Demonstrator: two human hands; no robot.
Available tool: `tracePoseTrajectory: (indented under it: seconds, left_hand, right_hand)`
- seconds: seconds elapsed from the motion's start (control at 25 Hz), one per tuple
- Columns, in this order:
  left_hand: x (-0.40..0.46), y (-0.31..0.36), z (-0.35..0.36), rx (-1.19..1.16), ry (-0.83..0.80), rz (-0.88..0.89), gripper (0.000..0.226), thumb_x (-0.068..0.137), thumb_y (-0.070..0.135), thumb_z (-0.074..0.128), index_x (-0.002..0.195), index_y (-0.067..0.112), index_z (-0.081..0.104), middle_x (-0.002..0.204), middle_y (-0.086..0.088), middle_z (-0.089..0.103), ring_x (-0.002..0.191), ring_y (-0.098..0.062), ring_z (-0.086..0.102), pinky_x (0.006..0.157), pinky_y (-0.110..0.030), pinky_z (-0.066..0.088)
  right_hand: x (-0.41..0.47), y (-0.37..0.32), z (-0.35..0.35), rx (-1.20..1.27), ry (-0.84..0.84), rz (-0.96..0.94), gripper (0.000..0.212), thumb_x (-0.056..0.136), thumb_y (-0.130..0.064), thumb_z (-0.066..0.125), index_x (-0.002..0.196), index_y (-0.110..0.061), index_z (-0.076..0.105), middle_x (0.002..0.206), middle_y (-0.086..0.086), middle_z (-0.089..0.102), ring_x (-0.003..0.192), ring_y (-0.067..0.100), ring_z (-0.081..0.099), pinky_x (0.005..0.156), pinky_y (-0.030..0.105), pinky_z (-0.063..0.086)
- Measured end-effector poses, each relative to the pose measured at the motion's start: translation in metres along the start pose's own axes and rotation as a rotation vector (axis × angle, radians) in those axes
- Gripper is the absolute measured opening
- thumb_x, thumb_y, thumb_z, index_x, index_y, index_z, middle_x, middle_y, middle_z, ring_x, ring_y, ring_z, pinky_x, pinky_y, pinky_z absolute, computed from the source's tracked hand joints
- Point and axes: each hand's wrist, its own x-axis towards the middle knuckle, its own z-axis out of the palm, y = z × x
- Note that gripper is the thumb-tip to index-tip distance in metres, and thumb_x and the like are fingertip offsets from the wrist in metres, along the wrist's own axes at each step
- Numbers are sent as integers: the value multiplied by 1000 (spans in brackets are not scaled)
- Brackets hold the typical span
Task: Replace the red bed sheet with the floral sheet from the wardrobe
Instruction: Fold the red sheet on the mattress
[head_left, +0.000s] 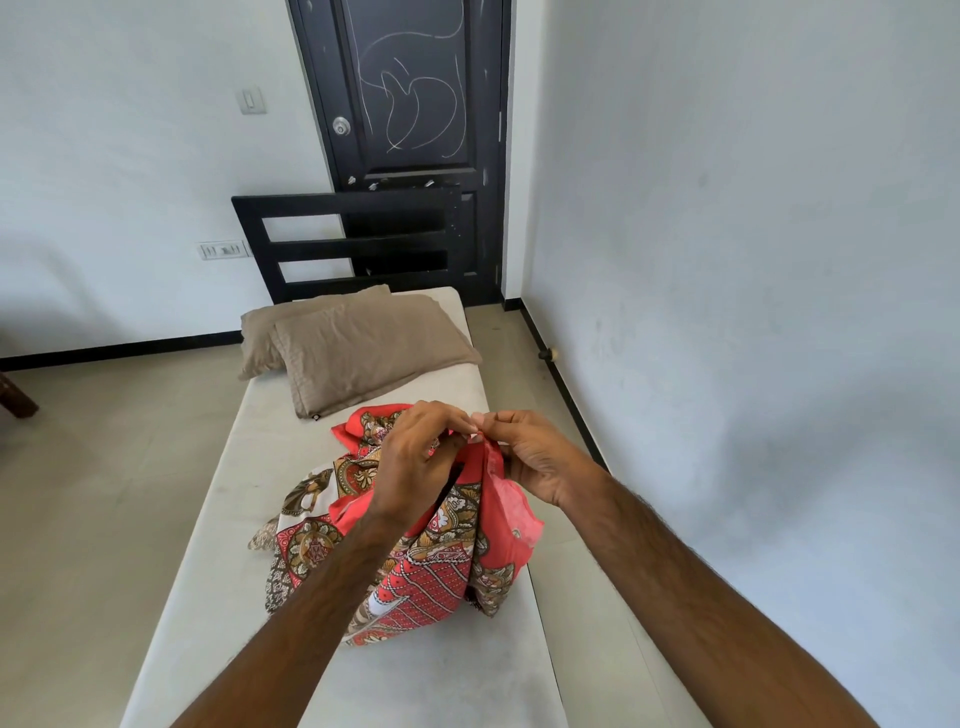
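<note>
Now, from my head view, my left hand (415, 457) and right hand (535, 457) meet at frame centre, both pinching one edge of the red sheet (415, 551), bunched mid-mattress (208, 519). Its heap runs roughly lengthwise toward the pillows (363, 353). Lifting carelessly, I'd probably drag trailing folds floorward.

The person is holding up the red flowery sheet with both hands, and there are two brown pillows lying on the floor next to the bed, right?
Not quite. The two pillows are not on the floor; they lie on the bare mattress, near the black headboard. The head view shows this. The rest is right: the left hand and right hand both pinch the red flowery sheet and hold it up.
</note>
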Motion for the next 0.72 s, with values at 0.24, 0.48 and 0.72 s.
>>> tracePoseTrajectory:
  seconds: [0.24, 0.48, 0.72]
  left_hand:
    - [10, 0, -9, -207, -51, -251, 14, 81, 8, 79, 86, 12, 67, 84, 1, 71, 84, -18, 68, 74, -37, 53]
    - [17, 2, -11, -315, -104, -329, 20, 82, 4, 76, 89, 20, 66, 87, 7, 72, 86, -14, 69, 81, -35, 54]
    - [17, -1, -17, -366, -124, -338, 35, 80, -1, 78, 106, 20, 66, 84, 1, 73, 84, -22, 72, 78, -47, 57]
  right_hand:
    - [5, -2, -10, -121, 82, -248, 13, 96, -13, 64, 91, -3, 72, 75, 4, 72, 62, 9, 65, 58, 20, 53]
    - [7, 8, -6, -210, 11, -422, 18, 95, -8, 65, 107, 2, 73, 94, 10, 75, 87, 15, 70, 82, 25, 57]
    - [-1, 2, -15, -353, -71, -402, 16, 92, -1, 67, 107, -2, 73, 93, 8, 70, 84, 11, 64, 78, 21, 53]
